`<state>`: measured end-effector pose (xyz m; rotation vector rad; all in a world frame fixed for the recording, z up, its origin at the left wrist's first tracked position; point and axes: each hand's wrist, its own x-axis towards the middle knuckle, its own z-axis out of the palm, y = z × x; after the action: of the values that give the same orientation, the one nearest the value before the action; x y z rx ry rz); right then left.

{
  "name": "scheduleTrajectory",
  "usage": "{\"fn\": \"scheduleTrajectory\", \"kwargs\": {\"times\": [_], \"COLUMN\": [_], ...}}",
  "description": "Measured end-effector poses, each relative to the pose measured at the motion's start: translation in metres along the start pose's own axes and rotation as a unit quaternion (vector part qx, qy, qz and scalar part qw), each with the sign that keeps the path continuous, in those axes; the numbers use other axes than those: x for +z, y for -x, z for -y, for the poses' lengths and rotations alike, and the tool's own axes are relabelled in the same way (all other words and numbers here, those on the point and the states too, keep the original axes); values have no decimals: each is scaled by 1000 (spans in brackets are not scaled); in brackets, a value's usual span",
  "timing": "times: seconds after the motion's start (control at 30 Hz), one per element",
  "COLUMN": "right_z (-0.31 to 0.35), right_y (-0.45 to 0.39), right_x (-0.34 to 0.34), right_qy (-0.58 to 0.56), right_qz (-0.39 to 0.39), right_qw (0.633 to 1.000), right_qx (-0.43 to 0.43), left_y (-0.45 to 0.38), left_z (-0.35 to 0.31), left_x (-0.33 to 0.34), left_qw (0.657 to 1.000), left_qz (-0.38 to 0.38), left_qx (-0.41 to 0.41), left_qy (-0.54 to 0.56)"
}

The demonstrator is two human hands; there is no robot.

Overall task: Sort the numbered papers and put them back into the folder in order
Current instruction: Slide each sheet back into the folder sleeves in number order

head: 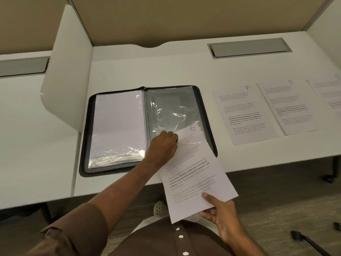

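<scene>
One open folder [118, 126] on the desk [129, 58], your left hand [163, 145] pinching its clear sleeve [173, 109], paper 6 [193, 172] half in with your right hand [221, 217] gripping its bottom corner, then three sheets, 7 [245, 115], 8 [289, 106], 9 [330, 95], lined up right.

A white bench [166, 67] carries a grey cable hatch [249, 47] at upper right; a white divider [68, 71] stands at left (tan partition [166, 19] behind).

Handwritten 6 on held paper [193, 174]; 7 [245, 115], 8 [289, 108] on desk sheets.
</scene>
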<state>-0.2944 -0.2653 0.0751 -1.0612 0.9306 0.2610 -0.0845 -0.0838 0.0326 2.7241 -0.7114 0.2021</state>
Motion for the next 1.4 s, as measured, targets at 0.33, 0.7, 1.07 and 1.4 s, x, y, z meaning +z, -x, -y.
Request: {"fn": "scheduleTrajectory", "kwargs": {"times": [0.33, 0.7, 1.07, 1.4], "right_z": [0, -6, 25, 10], "right_y": [-10, -7, -58, -71], "right_x": [-5, 25, 91, 66], "right_qy": [21, 7, -20, 170], "right_qz": [1, 5, -5, -7], "right_qw": [998, 997, 997, 982], "right_qx": [-59, -71, -71, -78], "left_y": [-2, -1, 2, 7], "left_z": [-7, -16, -22, -22], "left_x": [-1, -2, -5, -10], "left_qw": [999, 995, 996, 993], "left_qz": [9, 15, 27, 33], "left_qx": [-19, -56, -44, -19], "left_qy": [31, 76, 75, 108]}}
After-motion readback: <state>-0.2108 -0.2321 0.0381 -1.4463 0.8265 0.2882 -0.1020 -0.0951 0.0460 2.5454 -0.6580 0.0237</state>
